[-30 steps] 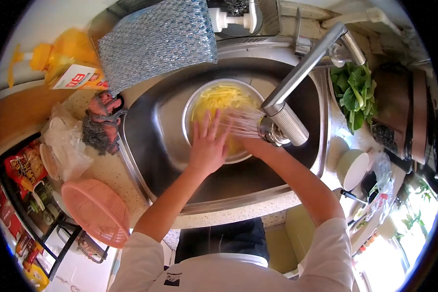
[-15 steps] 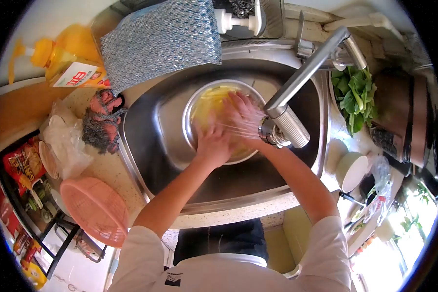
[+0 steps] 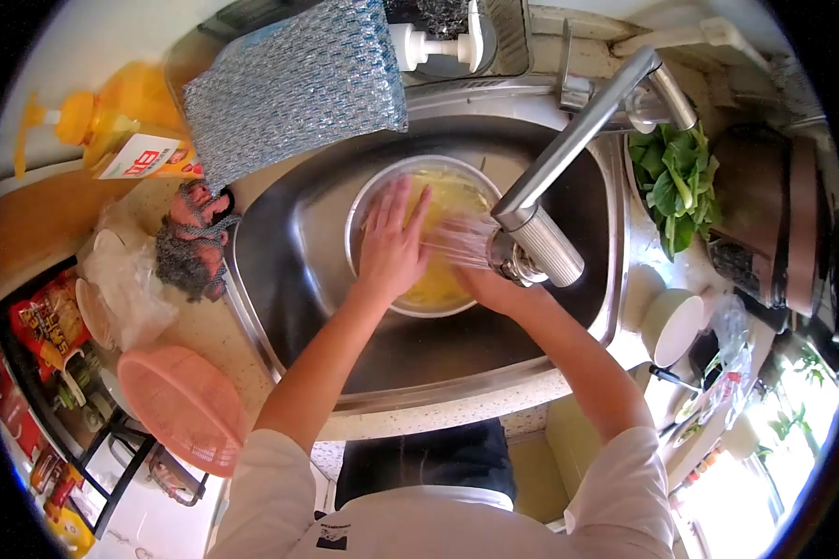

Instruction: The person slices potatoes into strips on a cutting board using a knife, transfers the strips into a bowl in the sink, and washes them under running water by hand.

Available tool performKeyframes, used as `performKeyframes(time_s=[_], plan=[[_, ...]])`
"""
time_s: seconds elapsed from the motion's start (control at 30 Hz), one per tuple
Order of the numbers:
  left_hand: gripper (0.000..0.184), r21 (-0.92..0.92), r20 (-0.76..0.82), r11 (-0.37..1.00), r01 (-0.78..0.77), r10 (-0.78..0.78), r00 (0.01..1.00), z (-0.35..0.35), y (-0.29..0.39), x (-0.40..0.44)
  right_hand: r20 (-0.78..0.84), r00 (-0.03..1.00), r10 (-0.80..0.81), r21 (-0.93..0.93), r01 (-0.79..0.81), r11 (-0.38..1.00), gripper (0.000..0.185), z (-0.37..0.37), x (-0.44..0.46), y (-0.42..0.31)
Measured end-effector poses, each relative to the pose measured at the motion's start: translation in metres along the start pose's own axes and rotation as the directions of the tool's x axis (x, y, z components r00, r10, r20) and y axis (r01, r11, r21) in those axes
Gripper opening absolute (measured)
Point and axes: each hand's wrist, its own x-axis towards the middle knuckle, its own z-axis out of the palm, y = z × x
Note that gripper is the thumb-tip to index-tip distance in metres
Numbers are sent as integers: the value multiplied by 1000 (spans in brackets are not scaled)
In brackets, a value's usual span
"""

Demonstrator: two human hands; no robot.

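A round metal bowl (image 3: 355, 244) stands in the steel sink (image 3: 294, 307), holding water and yellow strips (image 3: 449, 189). My left hand (image 3: 393, 247) lies over the left part of the bowl, fingers stretched out and apart. Water sprays leftward into the bowl from the faucet (image 3: 555, 244). My right hand (image 3: 488, 284) reaches into the bowl's right side under the faucet head; its fingers are hidden by the spray and the water, so what they hold cannot be seen.
A silvery blue cloth (image 3: 298, 88) hangs over the sink's back left edge. An orange bottle (image 3: 126, 116), a pink mesh cloth (image 3: 194, 238) and a pink basket (image 3: 182, 405) are at the left. Leafy greens (image 3: 676, 186) and a pale bowl (image 3: 673, 326) sit at the right.
Half a second ago both hands were blurred in the bowl's middle. My left hand has moved up and left with fingers spread; my right hand has drawn back toward the bowl's lower right.
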Motion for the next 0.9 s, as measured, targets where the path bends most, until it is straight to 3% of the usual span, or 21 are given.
performKeyframes(time_s=[0.1, 0.23, 0.3, 0.33, 0.37, 0.47, 0.67, 0.8, 0.9], plan=[[88, 62, 62, 996, 72, -76, 995, 20, 4, -3, -55, 997, 59, 77, -55, 996, 43, -37, -4, -35], [80, 83, 5, 994, 68, -68, 998, 32, 9, -6, -99, 991, -89, -76, 82, 994, 42, -80, 24, -51], [75, 91, -13, 994, 64, -63, 998, 31, 10, -8, -144, 954, -262, -362, 195, 911, 44, -103, 50, -56], [72, 106, -7, 992, 65, -65, 998, 29, 12, -9, -152, 910, -386, -576, 236, 783, 46, -112, 62, -64], [69, 123, -1, 990, 67, -67, 998, 23, 15, -10, -177, 922, -344, -641, 157, 751, 44, -117, 71, -74], [66, 132, 22, 988, 82, -85, 996, 6, 20, -20, -245, 878, -411, -761, 89, 643, 48, -129, 102, -95], [66, 5, -35, 991, 133, -133, 991, -1, 13, -47, -407, 865, -294, -780, -161, 604, 60, -137, 124, -111], [65, -183, -110, 970, 159, -181, 977, -1, 12, -55, -492, 795, -355, -756, -187, 628, 61, -142, 130, -104], [64, -376, -71, 899, 226, -271, 960, -1, 5, -62, -475, 811, -342, -688, -100, 718, 56, -138, 122, -108]])
